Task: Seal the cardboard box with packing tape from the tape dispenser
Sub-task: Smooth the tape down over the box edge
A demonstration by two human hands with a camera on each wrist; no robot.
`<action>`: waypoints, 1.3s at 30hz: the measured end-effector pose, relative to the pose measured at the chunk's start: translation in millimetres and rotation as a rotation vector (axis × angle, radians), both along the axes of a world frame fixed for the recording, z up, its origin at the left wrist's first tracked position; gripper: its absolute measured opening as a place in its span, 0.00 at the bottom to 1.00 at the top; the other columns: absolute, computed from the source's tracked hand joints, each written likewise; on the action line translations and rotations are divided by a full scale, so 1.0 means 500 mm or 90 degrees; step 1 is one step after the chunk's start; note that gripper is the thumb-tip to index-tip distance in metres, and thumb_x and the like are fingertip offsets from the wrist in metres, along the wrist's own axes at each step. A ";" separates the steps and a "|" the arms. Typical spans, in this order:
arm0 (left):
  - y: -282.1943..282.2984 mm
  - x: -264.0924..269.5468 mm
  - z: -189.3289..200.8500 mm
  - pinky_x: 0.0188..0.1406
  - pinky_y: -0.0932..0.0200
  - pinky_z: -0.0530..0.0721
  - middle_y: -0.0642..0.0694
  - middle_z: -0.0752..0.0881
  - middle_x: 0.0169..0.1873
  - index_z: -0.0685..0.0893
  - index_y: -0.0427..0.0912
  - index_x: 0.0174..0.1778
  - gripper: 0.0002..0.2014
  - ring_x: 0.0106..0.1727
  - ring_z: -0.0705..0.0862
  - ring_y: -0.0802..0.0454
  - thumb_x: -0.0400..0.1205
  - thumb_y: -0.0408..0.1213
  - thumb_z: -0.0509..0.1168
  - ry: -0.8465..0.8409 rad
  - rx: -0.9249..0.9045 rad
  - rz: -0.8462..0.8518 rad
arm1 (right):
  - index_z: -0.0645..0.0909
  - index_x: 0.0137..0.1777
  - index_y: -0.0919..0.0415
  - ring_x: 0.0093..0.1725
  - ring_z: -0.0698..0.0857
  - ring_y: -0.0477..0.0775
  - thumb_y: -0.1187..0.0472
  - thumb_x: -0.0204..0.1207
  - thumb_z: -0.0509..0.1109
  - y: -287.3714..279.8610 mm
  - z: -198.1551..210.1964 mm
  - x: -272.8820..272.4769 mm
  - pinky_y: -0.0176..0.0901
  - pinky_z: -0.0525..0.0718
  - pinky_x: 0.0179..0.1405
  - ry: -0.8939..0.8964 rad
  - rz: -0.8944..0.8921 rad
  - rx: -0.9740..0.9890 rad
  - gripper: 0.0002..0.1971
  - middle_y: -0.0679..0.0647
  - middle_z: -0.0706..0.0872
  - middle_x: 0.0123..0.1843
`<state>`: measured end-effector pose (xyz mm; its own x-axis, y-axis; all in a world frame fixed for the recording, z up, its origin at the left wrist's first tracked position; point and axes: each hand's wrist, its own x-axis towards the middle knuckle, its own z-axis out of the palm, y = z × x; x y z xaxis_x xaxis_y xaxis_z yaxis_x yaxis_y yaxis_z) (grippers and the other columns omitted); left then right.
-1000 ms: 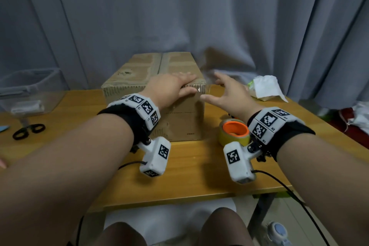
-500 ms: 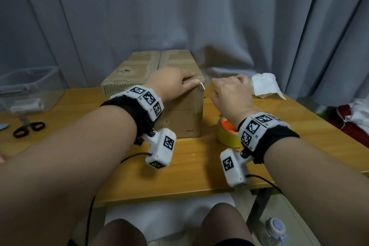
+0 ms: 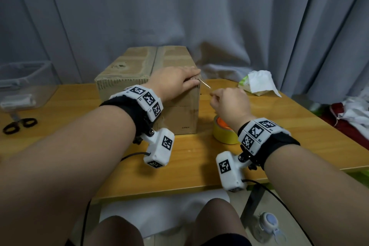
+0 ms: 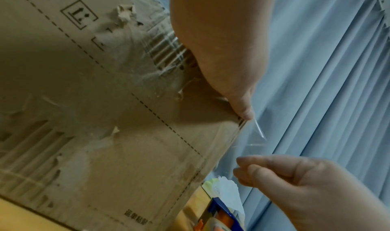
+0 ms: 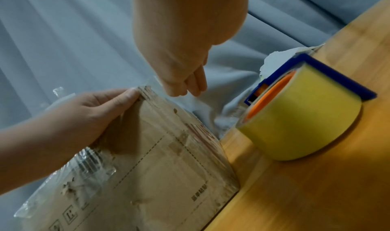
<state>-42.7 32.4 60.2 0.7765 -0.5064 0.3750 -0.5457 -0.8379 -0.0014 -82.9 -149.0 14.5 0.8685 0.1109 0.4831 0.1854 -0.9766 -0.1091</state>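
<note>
box: centre of head view, on table, flaps closed
tape strip: clear, sticks out from box's near right top corner
left hand: flat, pressing that corner
right hand: pinching strip's loose end
dispenser: yellow roll, right of box
</note>
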 end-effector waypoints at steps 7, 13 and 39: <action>-0.004 -0.007 -0.014 0.71 0.53 0.70 0.52 0.72 0.76 0.69 0.53 0.77 0.23 0.77 0.69 0.54 0.86 0.54 0.51 -0.082 0.013 0.042 | 0.84 0.64 0.57 0.58 0.85 0.58 0.60 0.79 0.62 0.020 -0.032 0.014 0.51 0.81 0.61 0.049 0.064 0.189 0.17 0.57 0.89 0.59; -0.011 -0.011 -0.028 0.66 0.53 0.71 0.53 0.74 0.75 0.71 0.54 0.76 0.23 0.75 0.72 0.53 0.86 0.54 0.50 -0.138 0.003 0.064 | 0.87 0.58 0.58 0.49 0.86 0.59 0.61 0.79 0.62 0.051 -0.056 0.016 0.45 0.83 0.47 0.020 0.088 0.246 0.14 0.57 0.90 0.49; 0.021 -0.022 0.010 0.57 0.48 0.79 0.46 0.84 0.61 0.76 0.48 0.68 0.21 0.61 0.82 0.43 0.83 0.53 0.56 -0.020 0.006 0.014 | 0.78 0.52 0.51 0.50 0.86 0.59 0.67 0.76 0.66 0.005 0.080 0.036 0.57 0.84 0.48 0.020 0.302 0.049 0.10 0.54 0.88 0.47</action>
<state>-53.5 42.8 65.0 0.7748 -0.4933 0.3953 -0.5273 -0.8493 -0.0263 -65.1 -146.5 54.5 0.7448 0.4642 0.4794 0.6046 -0.7735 -0.1903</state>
